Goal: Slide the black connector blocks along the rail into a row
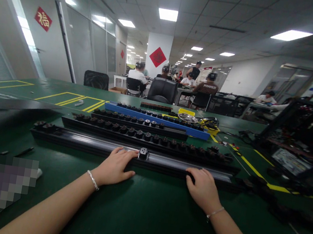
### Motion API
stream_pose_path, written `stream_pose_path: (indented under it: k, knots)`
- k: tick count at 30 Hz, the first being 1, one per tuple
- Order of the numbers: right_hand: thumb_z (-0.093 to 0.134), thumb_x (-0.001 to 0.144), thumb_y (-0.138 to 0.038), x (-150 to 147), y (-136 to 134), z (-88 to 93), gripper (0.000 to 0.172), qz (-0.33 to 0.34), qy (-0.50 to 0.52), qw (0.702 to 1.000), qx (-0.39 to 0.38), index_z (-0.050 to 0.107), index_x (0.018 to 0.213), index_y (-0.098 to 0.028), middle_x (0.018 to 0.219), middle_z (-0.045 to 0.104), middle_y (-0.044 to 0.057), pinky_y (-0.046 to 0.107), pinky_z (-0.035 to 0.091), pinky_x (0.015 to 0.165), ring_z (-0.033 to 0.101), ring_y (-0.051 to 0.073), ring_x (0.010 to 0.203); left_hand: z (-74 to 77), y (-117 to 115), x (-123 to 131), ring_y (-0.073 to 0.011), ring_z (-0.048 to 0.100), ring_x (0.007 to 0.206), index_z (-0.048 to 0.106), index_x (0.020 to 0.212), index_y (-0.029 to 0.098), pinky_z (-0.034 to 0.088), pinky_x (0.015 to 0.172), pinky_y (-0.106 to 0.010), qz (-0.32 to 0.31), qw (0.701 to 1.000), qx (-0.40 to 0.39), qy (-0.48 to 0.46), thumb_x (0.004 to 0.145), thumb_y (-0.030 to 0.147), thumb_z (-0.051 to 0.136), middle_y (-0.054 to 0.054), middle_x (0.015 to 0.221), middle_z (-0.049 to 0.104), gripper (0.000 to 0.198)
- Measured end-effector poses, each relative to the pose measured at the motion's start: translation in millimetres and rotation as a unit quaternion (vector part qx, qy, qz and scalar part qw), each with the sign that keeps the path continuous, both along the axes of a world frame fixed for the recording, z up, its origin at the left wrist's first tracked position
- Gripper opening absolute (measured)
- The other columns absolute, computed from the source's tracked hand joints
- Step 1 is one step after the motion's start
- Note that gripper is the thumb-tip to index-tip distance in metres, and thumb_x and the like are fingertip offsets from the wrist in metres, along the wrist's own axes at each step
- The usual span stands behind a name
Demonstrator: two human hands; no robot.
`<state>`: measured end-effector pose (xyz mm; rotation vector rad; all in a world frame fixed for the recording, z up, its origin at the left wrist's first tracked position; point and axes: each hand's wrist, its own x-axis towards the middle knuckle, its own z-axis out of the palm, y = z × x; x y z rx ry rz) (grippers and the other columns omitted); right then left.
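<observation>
Black channel rail (96,142), socket module (143,153) mid-length; left hand (115,167) touches module's nine-o'clock side, right hand (203,187) rests at four o'clock; hands apart, unclenched.

Office-like workshop, workbench (155,219) (tape-marked), seated workers (137,76)

The tiled ceiling (228,2) was set with light panels (168,15). The left side was bounded by glazed partitions (81,38) and a door (48,46) marked with a red diamond (43,19). Farther off, a white pillar (151,45) was seen. Black chairs (163,90) were placed beyond the green table (147,214); a white wall (244,75) was visible far right.
</observation>
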<state>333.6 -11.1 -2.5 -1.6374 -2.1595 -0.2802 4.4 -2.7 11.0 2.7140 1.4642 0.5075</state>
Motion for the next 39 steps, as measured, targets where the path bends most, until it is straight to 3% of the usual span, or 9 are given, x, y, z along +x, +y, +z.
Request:
stream_pose_path:
  k: [9, 16, 21, 39]
  knots:
    - [0.045, 0.08, -0.022, -20.9, -2.4, -1.2, 0.039, 0.057, -0.014, 0.998, 0.006, 0.054, 0.119, -0.017, 0.113, 0.062, 0.008, 0.039, 0.031, 0.097, 0.053, 0.02, 0.102, -0.9, 1.3, 0.3, -0.0242, 0.05, 0.115, 0.042, 0.123, 0.026, 0.021, 0.106, -0.048, 0.004, 1.0, 0.0, -0.008, 0.075, 0.04, 0.058, -0.004, 0.134, 0.05, 0.052]
    - [0.045, 0.079, -0.018, -84.6, -1.6, 4.0, 0.047, 0.124, 0.005, 0.992, -0.016, 0.05, 0.125, -0.027, 0.118, 0.059, 0.004, 0.037, 0.027, 0.097, 0.049, 0.018, 0.107, -1.9, 2.2, 1.9, -0.0234, 0.05, 0.114, 0.044, 0.122, 0.027, 0.021, 0.105, -0.046, 0.008, 1.0, 0.006, -0.017, 0.074, 0.039, 0.059, -0.003, 0.132, 0.052, 0.052]
    - [0.044, 0.079, -0.018, -117.1, 2.9, 5.7, 0.043, 0.097, 0.024, 0.995, -0.022, 0.053, 0.119, -0.029, 0.114, 0.061, 0.003, 0.037, 0.025, 0.097, 0.051, 0.017, 0.103, -2.3, 3.2, 1.4, -0.0223, 0.05, 0.114, 0.043, 0.124, 0.03, 0.019, 0.106, -0.046, 0.001, 1.0, 0.005, -0.024, 0.074, 0.036, 0.059, -0.001, 0.132, 0.052, 0.053]
    - [0.044, 0.079, -0.018, -116.6, 5.3, 5.9, 0.036, 0.114, 0.007, 0.993, -0.019, 0.055, 0.113, -0.023, 0.104, 0.064, 0.004, 0.032, 0.03, 0.09, 0.053, 0.017, 0.096, -2.9, 3.0, 1.6, -0.0234, 0.05, 0.111, 0.041, 0.13, 0.031, 0.021, 0.105, -0.045, -0.002, 1.0, 0.02, -0.002, 0.075, 0.039, 0.059, -0.002, 0.121, 0.058, 0.059]
